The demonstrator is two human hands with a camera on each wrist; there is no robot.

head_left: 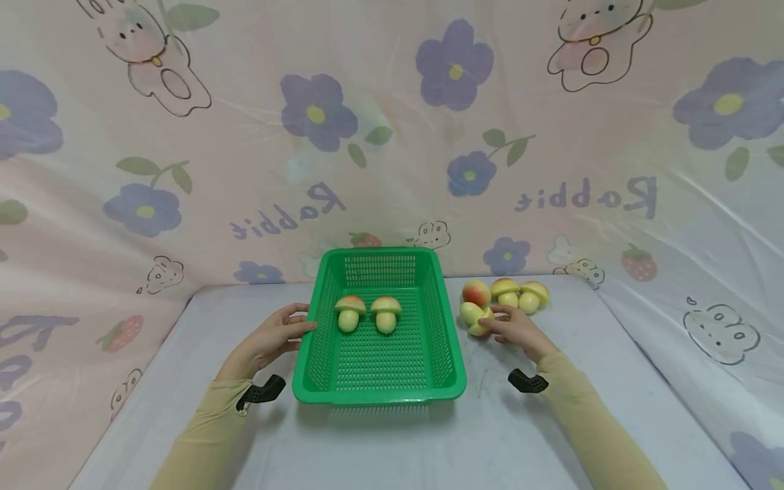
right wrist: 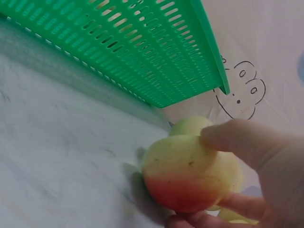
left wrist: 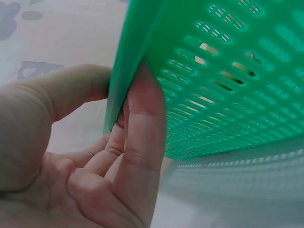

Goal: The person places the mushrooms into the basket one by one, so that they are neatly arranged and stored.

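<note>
A green plastic basket (head_left: 382,395) stands on the table, with two toy mushrooms, one at left (head_left: 349,314) and one at right (head_left: 386,315), lying inside it. My left hand (head_left: 275,338) grips the basket's left rim; in the left wrist view the thumb (left wrist: 71,88) lies on one side of the rim and the index finger (left wrist: 142,128) on the other. To the right of the basket, my right hand (head_left: 517,330) pinches a toy mushroom (right wrist: 190,173) by its yellow-and-red cap between thumb and fingers. The mushroom is at table level, its pale stem partly behind the cap in the right wrist view.
Beyond the right hand sit a round red-yellow piece (head_left: 476,293) and two more toy mushrooms, one (head_left: 505,291) beside the other (head_left: 534,296). A white cloth covers the table (head_left: 392,452). A patterned curtain (head_left: 392,170) hangs directly behind the basket.
</note>
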